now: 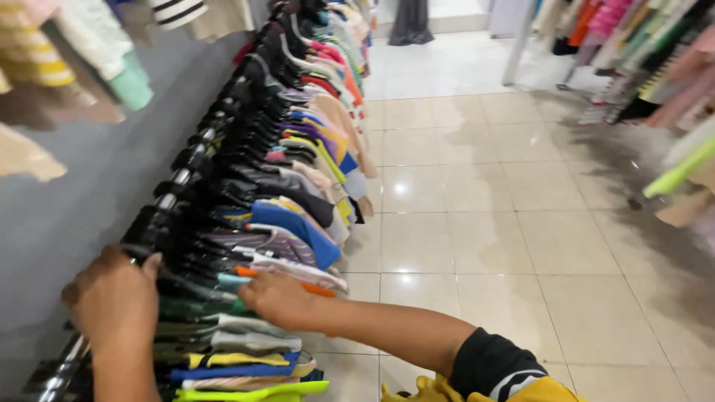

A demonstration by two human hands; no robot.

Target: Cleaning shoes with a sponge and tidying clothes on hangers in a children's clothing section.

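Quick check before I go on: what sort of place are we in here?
Most likely a clothing shop. A long rail packed with colourful garments on black hangers, more racks of clothes across a glossy tiled floor, and both hands sorting through the tops.

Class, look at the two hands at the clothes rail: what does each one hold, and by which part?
The left hand grips the black hanger tops on the rail. The right hand rests among the hung clothes; whether it holds one cannot be told.
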